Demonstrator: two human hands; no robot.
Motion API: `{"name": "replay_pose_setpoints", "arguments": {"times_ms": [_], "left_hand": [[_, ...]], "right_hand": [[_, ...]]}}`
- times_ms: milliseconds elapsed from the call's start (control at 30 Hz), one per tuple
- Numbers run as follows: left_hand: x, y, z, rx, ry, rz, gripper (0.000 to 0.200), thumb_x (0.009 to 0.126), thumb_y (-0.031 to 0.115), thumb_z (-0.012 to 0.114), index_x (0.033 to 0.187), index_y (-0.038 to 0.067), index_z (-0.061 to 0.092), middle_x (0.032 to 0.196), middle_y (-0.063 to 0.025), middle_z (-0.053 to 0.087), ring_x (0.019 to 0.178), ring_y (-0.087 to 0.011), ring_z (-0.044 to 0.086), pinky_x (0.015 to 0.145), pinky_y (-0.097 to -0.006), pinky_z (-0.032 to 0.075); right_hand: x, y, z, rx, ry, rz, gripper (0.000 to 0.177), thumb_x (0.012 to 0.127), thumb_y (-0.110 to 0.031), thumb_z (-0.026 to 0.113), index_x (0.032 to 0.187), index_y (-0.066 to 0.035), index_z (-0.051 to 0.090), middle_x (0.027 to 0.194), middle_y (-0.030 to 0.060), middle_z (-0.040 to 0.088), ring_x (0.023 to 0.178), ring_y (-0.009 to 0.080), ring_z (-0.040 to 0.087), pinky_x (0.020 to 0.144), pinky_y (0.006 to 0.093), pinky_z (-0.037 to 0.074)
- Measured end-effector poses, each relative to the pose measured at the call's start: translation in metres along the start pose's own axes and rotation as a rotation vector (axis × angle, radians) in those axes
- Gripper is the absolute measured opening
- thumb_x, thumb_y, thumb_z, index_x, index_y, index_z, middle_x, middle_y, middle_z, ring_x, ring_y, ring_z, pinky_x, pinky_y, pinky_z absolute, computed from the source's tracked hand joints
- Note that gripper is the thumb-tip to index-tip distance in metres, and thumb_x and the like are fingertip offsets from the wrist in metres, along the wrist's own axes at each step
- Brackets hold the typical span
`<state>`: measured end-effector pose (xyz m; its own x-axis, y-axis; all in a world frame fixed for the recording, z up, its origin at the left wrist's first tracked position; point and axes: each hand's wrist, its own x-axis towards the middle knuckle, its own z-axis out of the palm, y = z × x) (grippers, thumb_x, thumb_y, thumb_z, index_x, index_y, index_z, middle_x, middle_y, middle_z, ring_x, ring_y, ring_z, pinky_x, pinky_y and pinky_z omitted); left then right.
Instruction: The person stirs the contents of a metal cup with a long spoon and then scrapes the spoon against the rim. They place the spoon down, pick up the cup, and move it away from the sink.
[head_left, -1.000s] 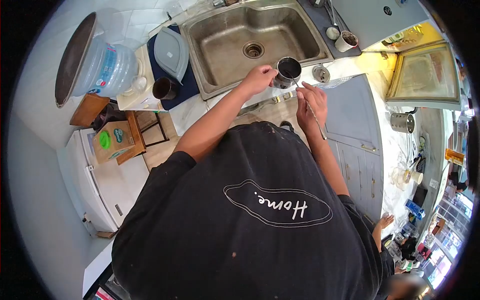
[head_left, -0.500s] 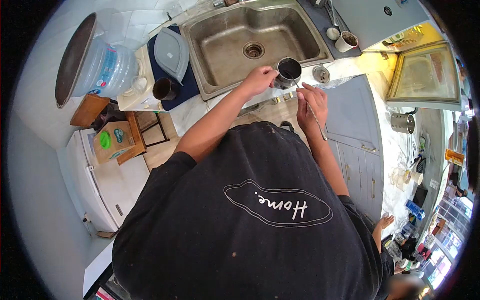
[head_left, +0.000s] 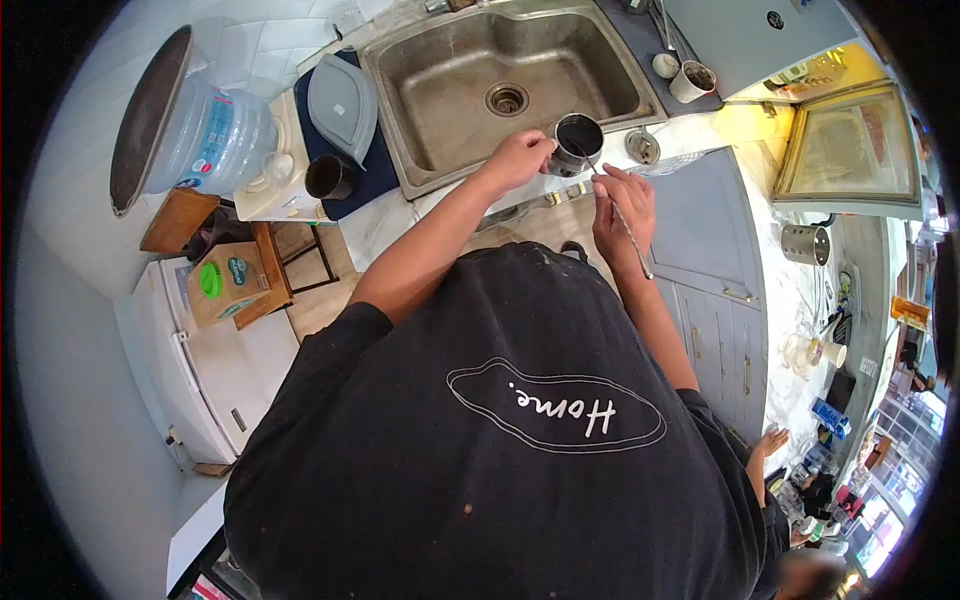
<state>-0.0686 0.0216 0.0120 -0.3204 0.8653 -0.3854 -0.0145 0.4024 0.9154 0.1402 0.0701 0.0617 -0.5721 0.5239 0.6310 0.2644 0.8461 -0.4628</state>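
My left hand (head_left: 522, 160) is closed on the side of a small dark cup (head_left: 577, 146) with dark liquid in it, at the sink's near right edge. Between the fingers of my right hand (head_left: 624, 210) is a long thin metal spoon (head_left: 630, 235), tilted, one end down in the cup and the other reaching past my palm. Right beside the cup, a small glass (head_left: 642, 147) stands on the counter. The metal sink (head_left: 430, 110) lies just beyond both hands.
Left of the sink, a grey lid (head_left: 340, 105) and a dark cup (head_left: 331, 178) rest on a dark mat. A white cup (head_left: 692, 82) stands at the right. Grey cabinets (head_left: 705, 230) are below the right counter. A person's hand (head_left: 771, 442) shows at lower right.
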Motion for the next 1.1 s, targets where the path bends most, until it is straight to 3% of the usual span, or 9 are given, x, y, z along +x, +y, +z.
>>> {"name": "replay_pose_setpoints", "arguments": {"times_ms": [400,500,1100], "left_hand": [[-0.0037,0.0064,0.0003,0.021,0.003,-0.009,0.029,0.099,0.031,0.058,0.084,0.007,0.060,0.078,-0.0012,0.061,0.075,-0.0119,0.057,0.076,-0.0304,0.047],[-0.0032,0.0066,0.0015,0.042,0.024,-0.014,0.028,0.099,0.030,0.058,0.084,0.007,0.060,0.078,-0.0014,0.061,0.075,-0.0120,0.057,0.075,-0.0303,0.047],[-0.0011,0.0060,0.0016,0.091,0.046,0.016,0.029,0.100,0.030,0.057,0.088,0.005,0.064,0.075,-0.0018,0.062,0.073,-0.0124,0.057,0.073,-0.0313,0.046]], "right_hand": [[-0.0004,-0.0012,-0.0012,-0.020,-0.032,0.014,0.004,0.096,-0.006,0.065,0.097,-0.005,0.069,0.099,0.0108,0.074,0.103,0.0285,0.070,0.097,0.0474,0.048],[-0.0009,0.0015,0.0009,-0.019,-0.026,0.019,0.004,0.093,-0.007,0.068,0.095,-0.007,0.065,0.096,0.0069,0.074,0.105,0.0264,0.070,0.098,0.0484,0.046],[0.0002,0.0003,0.0011,0.024,-0.020,0.019,0.007,0.097,-0.007,0.063,0.094,-0.005,0.068,0.096,0.0090,0.073,0.106,0.0267,0.071,0.100,0.0484,0.048]]}}
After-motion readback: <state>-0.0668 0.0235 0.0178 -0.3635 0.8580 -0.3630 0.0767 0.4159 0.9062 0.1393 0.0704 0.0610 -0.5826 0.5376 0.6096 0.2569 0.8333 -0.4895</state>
